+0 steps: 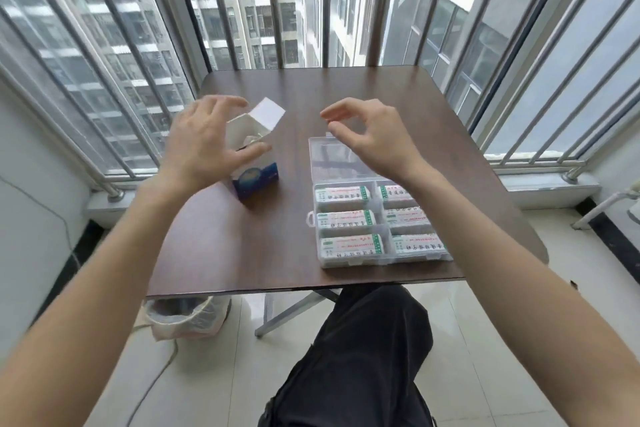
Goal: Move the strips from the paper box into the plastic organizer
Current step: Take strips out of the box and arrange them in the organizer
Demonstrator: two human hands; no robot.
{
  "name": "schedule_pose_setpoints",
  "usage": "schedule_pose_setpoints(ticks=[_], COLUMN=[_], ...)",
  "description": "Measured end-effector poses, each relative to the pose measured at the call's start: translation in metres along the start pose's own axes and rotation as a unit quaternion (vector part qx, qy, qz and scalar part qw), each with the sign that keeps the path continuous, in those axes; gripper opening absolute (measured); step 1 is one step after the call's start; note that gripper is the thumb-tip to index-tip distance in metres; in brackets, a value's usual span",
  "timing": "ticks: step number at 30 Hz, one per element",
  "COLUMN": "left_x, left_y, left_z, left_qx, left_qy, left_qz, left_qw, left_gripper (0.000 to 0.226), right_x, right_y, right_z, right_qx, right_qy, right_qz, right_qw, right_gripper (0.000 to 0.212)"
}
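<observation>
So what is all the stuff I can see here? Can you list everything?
paper box: one, white and blue, upright on the table's left part, top flap open
plastic organizer: one, clear, right of the box, lid open and lying flat behind it
strips: six packs visible, white with green and red print, one in each organizer compartment
table: one, dark brown wood
bin: one, with a pale liner, on the floor under the table's left corner
railing: grey metal bars behind the table
left hand: fingers spread, beside the box, holding nothing
right hand: fingers loosely bent, above the organizer lid, holding nothing
</observation>
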State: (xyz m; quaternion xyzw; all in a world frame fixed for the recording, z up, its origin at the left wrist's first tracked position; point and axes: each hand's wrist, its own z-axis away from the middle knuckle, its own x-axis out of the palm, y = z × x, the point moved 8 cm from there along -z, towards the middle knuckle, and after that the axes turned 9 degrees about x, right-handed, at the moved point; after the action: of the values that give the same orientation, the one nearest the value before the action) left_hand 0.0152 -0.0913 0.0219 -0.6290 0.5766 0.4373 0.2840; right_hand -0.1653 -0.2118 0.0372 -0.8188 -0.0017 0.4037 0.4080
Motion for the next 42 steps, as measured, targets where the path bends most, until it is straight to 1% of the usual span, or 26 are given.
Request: schedule_pose_setpoints(ticks=[1, 2, 3, 4, 5, 7, 9, 11, 12, 14, 16, 17, 18, 20, 22, 23, 25, 28, 31, 34, 36, 38, 40, 42], left_x=[0.008, 0.02, 0.033, 0.039, 0.043, 0.035, 0.018, 0.0, -0.006, -0.014, -0.015, -0.015, -0.014, -0.01, -0.002, 0.001, 0.007, 0.011, 0.012, 0.014, 0.018, 0.019, 0.022, 0.027], left_y=[-0.023, -0.038, -0.047, -0.053, -0.054, -0.048, -0.028, -0.01, -0.002, 0.008, 0.019, 0.023, 0.027, 0.031, 0.032, 0.032, 0.028, 0.018, 0.014, 0.015, 0.015, 0.014, 0.008, 0.002], left_z=[0.007, 0.013, 0.02, 0.027, 0.03, 0.036, 0.039, 0.043, 0.044, 0.045, 0.045, 0.046, 0.046, 0.046, 0.047, 0.047, 0.047, 0.049, 0.05, 0.05, 0.052, 0.054, 0.055, 0.055], left_qx=[-0.054, -0.098, -0.129, -0.144, -0.146, -0.109, -0.018, 0.058, 0.077, 0.103, 0.134, 0.146, 0.156, 0.166, 0.168, 0.164, 0.147, 0.106, 0.097, 0.096, 0.095, 0.08, 0.051, 0.015], left_qy=[-0.05, -0.097, -0.13, -0.135, -0.119, -0.038, 0.058, 0.137, 0.165, 0.195, 0.195, 0.192, 0.189, 0.181, 0.164, 0.154, 0.138, 0.132, 0.133, 0.124, 0.111, 0.101, 0.085, 0.064], left_qz=[0.019, 0.061, 0.108, 0.137, 0.147, 0.129, 0.08, 0.037, 0.027, 0.019, 0.022, 0.023, 0.02, 0.011, 0.017, 0.021, 0.027, 0.039, 0.049, 0.048, 0.049, 0.068, 0.092, 0.116], left_qw=[0.997, 0.989, 0.977, 0.971, 0.971, 0.985, 0.995, 0.988, 0.983, 0.975, 0.971, 0.97, 0.969, 0.969, 0.972, 0.974, 0.979, 0.985, 0.985, 0.986, 0.988, 0.989, 0.991, 0.991], left_gripper=[0.082, 0.09, 0.096, 0.096, 0.094, 0.086, 0.078, 0.075, 0.074, 0.07, 0.061, 0.056, 0.055, 0.062, 0.068, 0.069, 0.071, 0.076, 0.079, 0.079, 0.08, 0.074, 0.071, 0.075], right_x=[0.016, 0.031, 0.044, 0.057, 0.066, 0.076, 0.077, 0.075, 0.074, 0.075, 0.08, 0.082, 0.084, 0.087, 0.091, 0.093, 0.094, 0.088, 0.088, 0.101, 0.104, 0.101, 0.1, 0.094], right_y=[-0.012, -0.019, -0.024, -0.028, -0.03, -0.038, -0.049, -0.062, -0.066, -0.073, -0.069, -0.067, -0.064, -0.057, -0.05, -0.049, -0.051, -0.057, -0.057, -0.054, -0.055, -0.056, -0.054, -0.052], right_z=[-0.007, -0.012, -0.016, -0.018, -0.019, -0.015, -0.006, 0.005, 0.009, 0.013, 0.011, 0.011, 0.01, 0.009, 0.006, 0.006, 0.008, 0.014, 0.015, 0.015, 0.015, 0.013, 0.01, 0.006], right_qx=[-0.017, -0.031, -0.043, -0.053, -0.062, -0.087, -0.134, -0.177, -0.187, -0.163, -0.107, -0.084, -0.063, -0.018, 0.014, 0.019, 0.014, -0.012, -0.026, -0.035, -0.059, -0.056, -0.044, -0.036], right_qy=[-0.017, -0.036, -0.052, -0.063, -0.064, -0.043, 0.0, 0.037, 0.051, 0.053, 0.03, 0.014, -0.003, -0.038, -0.06, -0.065, -0.07, -0.068, -0.084, -0.129, -0.118, -0.098, -0.089, -0.068], right_qz=[0.018, 0.039, 0.061, 0.079, 0.093, 0.112, 0.138, 0.168, 0.188, 0.247, 0.31, 0.323, 0.323, 0.299, 0.257, 0.235, 0.189, 0.105, 0.088, 0.138, 0.148, 0.092, 0.035, 0.019], right_qw=[1.0, 0.998, 0.996, 0.993, 0.992, 0.989, 0.981, 0.969, 0.963, 0.954, 0.944, 0.943, 0.944, 0.953, 0.964, 0.97, 0.979, 0.992, 0.992, 0.981, 0.98, 0.989, 0.994, 0.997], right_gripper=[0.019, 0.021, 0.022, 0.023, 0.023, 0.021, 0.019, 0.018, 0.018, 0.021, 0.03, 0.035, 0.039, 0.043, 0.04, 0.035, 0.024, 0.022, 0.02, 0.023, 0.029, 0.03, 0.028, 0.022])
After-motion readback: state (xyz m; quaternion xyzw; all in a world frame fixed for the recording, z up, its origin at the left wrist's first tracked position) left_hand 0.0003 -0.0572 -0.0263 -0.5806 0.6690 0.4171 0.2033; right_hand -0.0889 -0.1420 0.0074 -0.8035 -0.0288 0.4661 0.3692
